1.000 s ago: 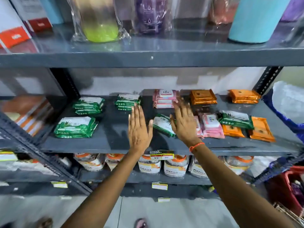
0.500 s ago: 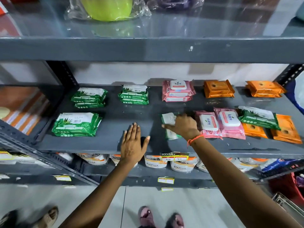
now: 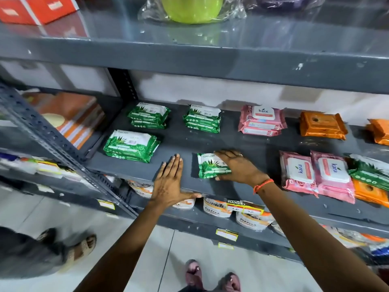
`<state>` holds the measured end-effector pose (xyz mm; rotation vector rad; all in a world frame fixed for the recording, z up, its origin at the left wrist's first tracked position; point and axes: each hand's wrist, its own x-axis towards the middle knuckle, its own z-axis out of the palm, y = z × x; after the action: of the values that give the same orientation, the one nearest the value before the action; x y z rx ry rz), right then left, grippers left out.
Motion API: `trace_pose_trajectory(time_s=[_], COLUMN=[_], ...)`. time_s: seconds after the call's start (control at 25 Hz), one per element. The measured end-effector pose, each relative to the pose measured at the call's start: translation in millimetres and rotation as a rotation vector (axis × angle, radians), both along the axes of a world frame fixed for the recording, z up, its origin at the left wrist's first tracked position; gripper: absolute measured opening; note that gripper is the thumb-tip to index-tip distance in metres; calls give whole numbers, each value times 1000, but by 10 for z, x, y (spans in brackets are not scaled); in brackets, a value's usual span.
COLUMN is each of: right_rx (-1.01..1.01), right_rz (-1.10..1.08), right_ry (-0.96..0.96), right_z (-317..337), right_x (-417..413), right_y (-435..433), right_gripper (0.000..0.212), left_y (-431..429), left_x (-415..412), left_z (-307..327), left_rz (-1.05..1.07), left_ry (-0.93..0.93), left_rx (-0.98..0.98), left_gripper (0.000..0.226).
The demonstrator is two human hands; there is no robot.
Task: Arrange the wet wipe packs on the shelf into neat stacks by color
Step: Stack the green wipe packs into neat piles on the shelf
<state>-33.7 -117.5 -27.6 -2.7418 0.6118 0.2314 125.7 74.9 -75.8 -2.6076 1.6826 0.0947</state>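
My right hand (image 3: 239,166) grips a single green wet wipe pack (image 3: 208,165) lying near the front of the grey middle shelf (image 3: 174,144). Just left of that pack, my left hand (image 3: 169,182) rests flat and open on the shelf's front edge. Three green stacks sit on the left: one at the front (image 3: 130,145) and two at the back (image 3: 149,115) (image 3: 202,119). A pink stack (image 3: 262,121) stands at the back, with two pink packs (image 3: 299,172) (image 3: 333,175) side by side to the right. Orange stacks (image 3: 322,126) lie at the back right. A green pack (image 3: 369,171) overlaps orange packs (image 3: 370,191) at the far right.
The upper shelf (image 3: 210,60) overhangs, carrying a green bowl in plastic wrap (image 3: 191,9) and red boxes (image 3: 35,8). Packaged goods (image 3: 216,209) fill the lower shelf. A slanted perforated post (image 3: 52,142) runs at the left. Another person's sandalled feet (image 3: 80,247) stand on the floor at the left.
My right hand has slid the single green pack leftward along the shelf front, away from the pink packs. My left hand has stayed flat on the shelf edge. The camera view has shifted left.
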Motion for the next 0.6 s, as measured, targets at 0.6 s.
trace_pose_trajectory(time_s=[0.6], right_rx=[-159], right_rz=[-80], right_ry=[-38], right_z=[-192], right_x=[606], right_y=[573], right_gripper=[71], left_y=[53], left_x=[-47], left_z=[41], left_rz=[178], left_ry=[57], left_rx=[-25], left_gripper=[152])
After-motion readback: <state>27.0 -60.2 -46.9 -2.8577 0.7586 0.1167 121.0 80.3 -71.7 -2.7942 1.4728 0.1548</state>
